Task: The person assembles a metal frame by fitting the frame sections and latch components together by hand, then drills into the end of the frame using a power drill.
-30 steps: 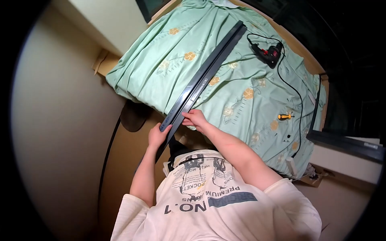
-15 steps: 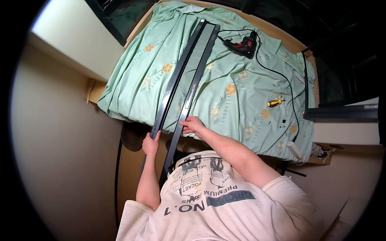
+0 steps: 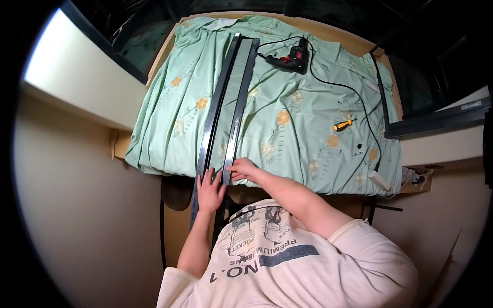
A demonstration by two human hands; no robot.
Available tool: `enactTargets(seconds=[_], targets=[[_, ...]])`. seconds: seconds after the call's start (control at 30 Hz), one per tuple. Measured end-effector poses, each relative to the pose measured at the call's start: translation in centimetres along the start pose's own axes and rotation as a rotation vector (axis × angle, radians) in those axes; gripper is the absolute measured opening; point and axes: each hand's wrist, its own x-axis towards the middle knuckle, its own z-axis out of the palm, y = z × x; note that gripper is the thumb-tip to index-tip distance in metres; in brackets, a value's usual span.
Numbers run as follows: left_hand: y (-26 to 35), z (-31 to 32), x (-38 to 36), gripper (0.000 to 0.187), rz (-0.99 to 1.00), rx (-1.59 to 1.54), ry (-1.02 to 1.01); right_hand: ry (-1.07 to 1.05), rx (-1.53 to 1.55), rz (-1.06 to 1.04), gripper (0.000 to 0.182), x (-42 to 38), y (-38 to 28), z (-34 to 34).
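A long, narrow dark metal frame lies lengthwise over the green cloth, its two rails joined by a short piece at the far end. My right hand pinches the right rail near its close end, thumb and fingers around the edge. My left hand has its fingers spread across the gap between the rails, fingertips at the left rail; whether they press on it is hard to see. The near part of the frame passes under my left hand and beyond the cloth's edge.
The flowered green cloth covers a wide surface. A corded power drill lies near the far edge, its black cable trailing right. A yellow-handled screwdriver and small dark parts are at right. A white block sits near the front corner.
My left hand has let go of the left rail, spreading its fingers and moving right towards the other rail. My right hand has slid slightly nearer along its rail. The camera view has shifted.
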Motion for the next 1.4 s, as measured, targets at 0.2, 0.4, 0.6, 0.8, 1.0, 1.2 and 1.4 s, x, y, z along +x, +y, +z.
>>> enactTargets(seconds=[0.2,0.4,0.6,0.8,1.0,1.2,1.4], targets=[[2.9,0.5,0.1,0.081,-0.11,0.054,-0.102,-0.127,0.073,0.015,0.045,2.1,1.9,-0.8],[0.7,4.0,-0.4,0.076,-0.13,-0.007,0.034,-0.056,0.077,-0.015,0.036,2.4,1.8,-0.2],[0.7,4.1,-0.5,0.073,-0.089,0.056,0.05,0.005,0.042,0.037,0.036,1.8,0.7,0.8],[0.5,4.6,-0.4,0.074,-0.101,0.068,0.04,-0.022,0.043,0.032,0.044,0.6,0.0,0.6],[0.8,4.3,0.0,0.078,-0.101,0.04,0.022,-0.032,0.036,0.035,0.045,1.1,-0.7,-0.5],[0.7,4.7,-0.7,0.083,-0.085,0.003,0.097,-0.108,0.024,0.052,0.045,4.0,2.1,0.9],[1.0,4.3,0.2,0.082,-0.237,-0.081,-0.05,-0.035,0.028,0.037,0.04,0.7,0.4,-0.4]])
